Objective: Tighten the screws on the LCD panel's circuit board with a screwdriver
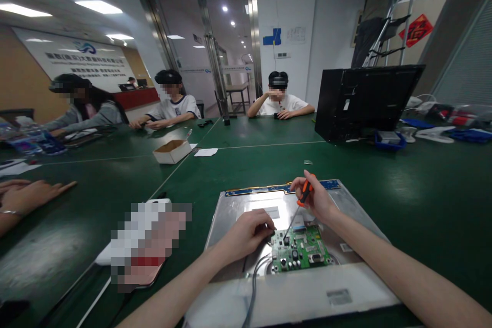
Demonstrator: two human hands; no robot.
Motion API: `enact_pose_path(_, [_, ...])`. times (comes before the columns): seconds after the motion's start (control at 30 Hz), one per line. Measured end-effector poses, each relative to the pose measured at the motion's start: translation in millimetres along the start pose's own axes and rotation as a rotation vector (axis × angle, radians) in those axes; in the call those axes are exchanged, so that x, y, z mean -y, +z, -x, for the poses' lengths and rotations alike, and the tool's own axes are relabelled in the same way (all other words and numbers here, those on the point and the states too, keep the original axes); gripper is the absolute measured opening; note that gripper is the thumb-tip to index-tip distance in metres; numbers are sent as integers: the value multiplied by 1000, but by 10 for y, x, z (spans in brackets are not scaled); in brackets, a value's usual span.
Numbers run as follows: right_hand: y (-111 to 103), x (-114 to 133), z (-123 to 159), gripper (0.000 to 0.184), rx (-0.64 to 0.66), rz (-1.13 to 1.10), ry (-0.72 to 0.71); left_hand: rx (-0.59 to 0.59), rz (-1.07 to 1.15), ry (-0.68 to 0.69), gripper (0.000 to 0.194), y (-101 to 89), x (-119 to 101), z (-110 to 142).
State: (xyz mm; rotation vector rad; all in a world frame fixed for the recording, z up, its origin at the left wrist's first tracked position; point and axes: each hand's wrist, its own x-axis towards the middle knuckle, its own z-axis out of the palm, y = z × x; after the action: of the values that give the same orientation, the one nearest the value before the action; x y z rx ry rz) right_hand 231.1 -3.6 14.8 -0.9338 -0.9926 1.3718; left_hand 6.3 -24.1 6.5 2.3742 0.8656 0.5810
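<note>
My right hand point(318, 199) grips an orange-and-black screwdriver point(306, 190) by its handle. The thin shaft slants down to the left, its tip at the upper left part of a green circuit board point(302, 250). At that board's left edge, my left hand point(251, 230) has its fingers curled together; what they pinch, if anything, is hidden. The board lies on the silvery back of a flat display panel point(226, 220). A blue circuit strip point(257, 190) runs along the panel's far edge, partly behind my right hand. Grey cables point(252, 287) trail over the near side of the panel.
Two phones, one white point(134, 233) and one pink point(156, 246), lie left with cables. Farther off are a small open box point(172, 151) and a black monitor point(369, 102). Another person's hand point(34, 195) rests at the left. Several people sit around the green table point(434, 205).
</note>
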Motion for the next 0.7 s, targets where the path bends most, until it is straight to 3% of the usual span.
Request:
enact_pose_path(0.43, [56,17,30,59,-20,-12,6,-22,49,0,12,29,12,-11])
enact_pose_path(0.7, [186,276,-50,47,-114,-43,-80,-22,78,-20,10,32,5,-10])
